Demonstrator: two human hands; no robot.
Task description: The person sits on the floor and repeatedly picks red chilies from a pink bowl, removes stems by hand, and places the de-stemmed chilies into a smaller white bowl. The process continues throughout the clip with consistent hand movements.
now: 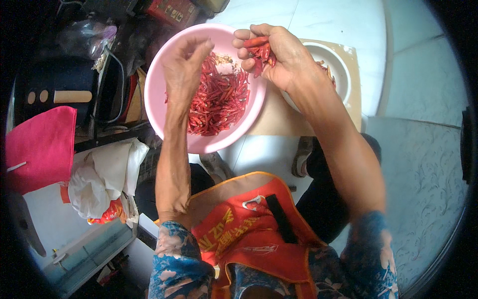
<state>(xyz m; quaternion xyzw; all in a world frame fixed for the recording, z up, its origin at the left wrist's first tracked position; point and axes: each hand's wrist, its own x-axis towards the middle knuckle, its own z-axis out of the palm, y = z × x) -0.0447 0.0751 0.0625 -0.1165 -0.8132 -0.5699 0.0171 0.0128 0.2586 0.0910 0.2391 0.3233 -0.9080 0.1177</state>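
A pink plastic basin (157,74) holds a heap of dried red chillies (220,101), with small yellowish bits (223,58) near its far side. My left hand (186,61) is above the left part of the basin, blurred, fingers curled near the thumb; whether anything small is between them is unclear. Past the basin's right rim, my right hand (280,52) is palm up and cups several red chillies (259,50). Under my right forearm, partly hidden, a white bowl (345,71) contains some chilli pieces (326,71).
The bowl stands on a tan board (291,123), which the basin overlaps. At left are a dark rack with a wire (121,74), a pink cloth (41,145) and white plastic bags (101,179). A red apron (250,228) bearing writing covers my lap. Pale tiles form the floor (257,153).
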